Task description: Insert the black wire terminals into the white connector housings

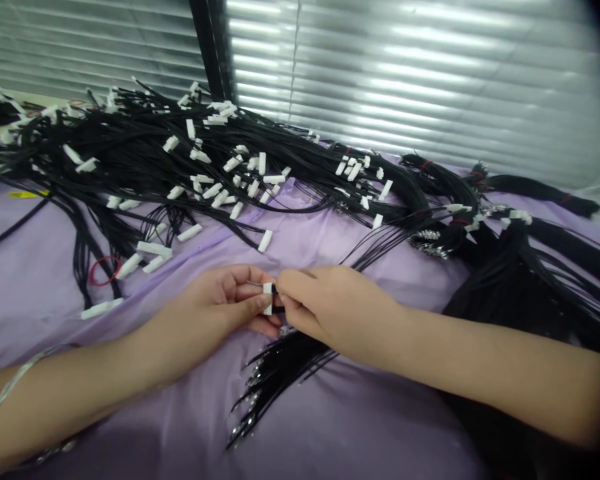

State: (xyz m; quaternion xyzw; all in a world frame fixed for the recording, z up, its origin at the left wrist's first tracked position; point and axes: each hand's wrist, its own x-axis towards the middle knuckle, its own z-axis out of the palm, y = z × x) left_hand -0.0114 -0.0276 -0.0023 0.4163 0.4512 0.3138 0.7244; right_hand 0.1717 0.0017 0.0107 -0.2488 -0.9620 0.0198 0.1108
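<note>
Between thumb and fingers, my left hand [235, 300] pinches a small white plastic connector [267, 298]. Close against it on the right, my right hand [325, 297] is closed on black wire [278, 309] that meets the connector's right side. The exact seating of the wire ends is hidden by my fingers. Just below my hands lies a bundle of loose black wires [285, 367] with shiny metal terminals at their tips, running under my right hand and wrist.
A large heap of black cables [130, 140] with white connectors spreads along the back. More tied wire bundles [480, 233] lie at the right. A red rubber band [105, 271] rests at left on the purple cloth [190, 413]. Window blinds [405, 80] stand behind.
</note>
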